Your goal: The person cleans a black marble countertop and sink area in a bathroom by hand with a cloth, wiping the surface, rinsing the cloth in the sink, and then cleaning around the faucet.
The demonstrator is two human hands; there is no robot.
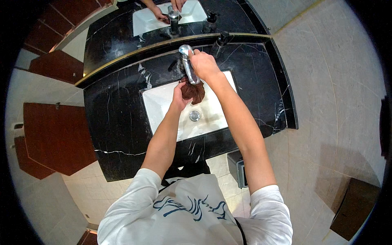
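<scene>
In my left hand [180,95] is a bunched dark brown cloth [194,92], held over the white rectangular sink [159,105] just below the spout of a chrome faucet [190,72]. My right hand [204,63] is on the top of this faucet, its fingers against the handle [185,49]. Part of the cloth lies hidden under the spout. Whether water runs cannot be made out. Below the cloth, a round metal drain [194,115] shows in the basin.
Black marble-patterned countertop [116,122] surrounds the sink. A dark pump bottle [220,44] stands behind it at the right. The mirror [110,39] along the back reflects hands and sink. Under the counter's right side is a grey bin [237,168]. A dark box [355,208] is at far right.
</scene>
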